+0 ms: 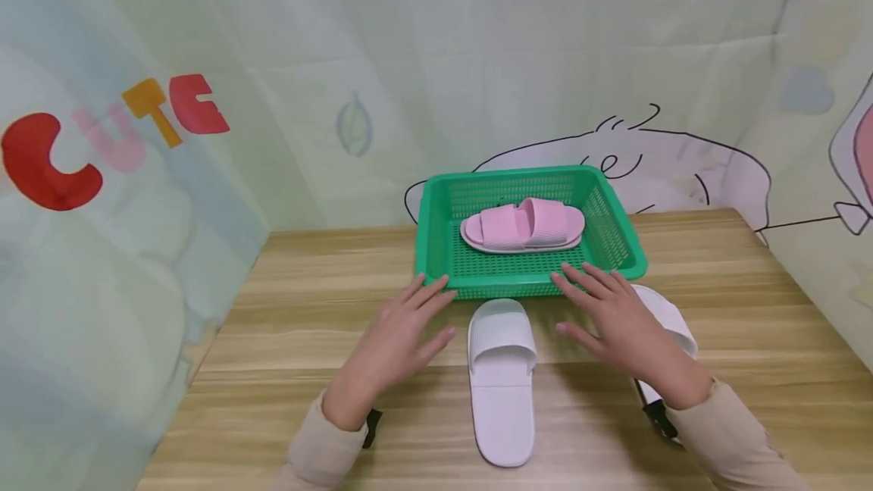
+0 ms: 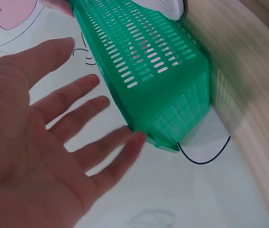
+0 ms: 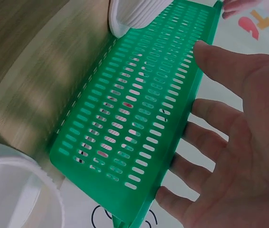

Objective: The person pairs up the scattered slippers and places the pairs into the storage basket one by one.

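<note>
That green basket (image 1: pixel 505 282) at 12 o'clock from the middle white slipper (image 1: pixel 505 408) is probably light, bendy plastic, so grab its rim (image 1: pixel 423 229) at 9 and 3; left hand (image 1: pixel 402 332) and right hand (image 1: pixel 617 320) are fingers-spread, gripping nothing.

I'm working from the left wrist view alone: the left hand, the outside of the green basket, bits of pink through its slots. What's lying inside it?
Observer: The head view shows pink slippers lying in the green basket.
Operator: Copy. And on the person's side of it, what's the layout?
Observer: A white slipper lies lengthwise on the table, its strap end toward the basket.
Operator: Anything farther right that I'm missing?
Observer: Yes, a second white slipper, partly hidden by the right hand and arm in the head view.
</note>
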`<state>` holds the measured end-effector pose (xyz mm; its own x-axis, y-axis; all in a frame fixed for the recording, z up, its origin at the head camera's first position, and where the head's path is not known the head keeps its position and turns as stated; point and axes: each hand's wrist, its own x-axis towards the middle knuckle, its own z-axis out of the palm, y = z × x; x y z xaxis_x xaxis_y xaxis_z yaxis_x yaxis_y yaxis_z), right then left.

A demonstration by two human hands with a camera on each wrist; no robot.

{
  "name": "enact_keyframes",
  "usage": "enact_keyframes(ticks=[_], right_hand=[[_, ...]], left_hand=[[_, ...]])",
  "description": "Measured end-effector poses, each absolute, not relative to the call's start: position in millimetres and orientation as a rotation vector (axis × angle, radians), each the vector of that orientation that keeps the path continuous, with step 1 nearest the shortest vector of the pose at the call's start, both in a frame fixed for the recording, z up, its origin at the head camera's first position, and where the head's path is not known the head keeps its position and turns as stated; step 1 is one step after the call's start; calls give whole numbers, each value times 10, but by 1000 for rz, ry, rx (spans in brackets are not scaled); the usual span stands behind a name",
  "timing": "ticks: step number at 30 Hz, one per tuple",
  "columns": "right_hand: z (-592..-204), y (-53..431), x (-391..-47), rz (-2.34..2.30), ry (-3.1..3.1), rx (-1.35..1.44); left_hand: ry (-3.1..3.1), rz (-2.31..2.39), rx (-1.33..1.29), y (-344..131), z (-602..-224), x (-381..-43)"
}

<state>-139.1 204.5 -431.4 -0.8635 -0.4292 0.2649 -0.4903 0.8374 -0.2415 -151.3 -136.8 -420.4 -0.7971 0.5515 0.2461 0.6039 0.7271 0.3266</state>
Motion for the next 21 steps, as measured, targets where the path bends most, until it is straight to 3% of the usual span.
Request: enact_keyframes(ticks=[12, 21], right_hand=[[-4295, 2063, -1410, 481, -2832, 721], [-4286, 2047, -1400, 486, -2817, 730]], left_hand=[[-2650, -528, -1312, -1168, -4318, -1497], [-2714, -560, -1403, -1038, -4516, -1510]])
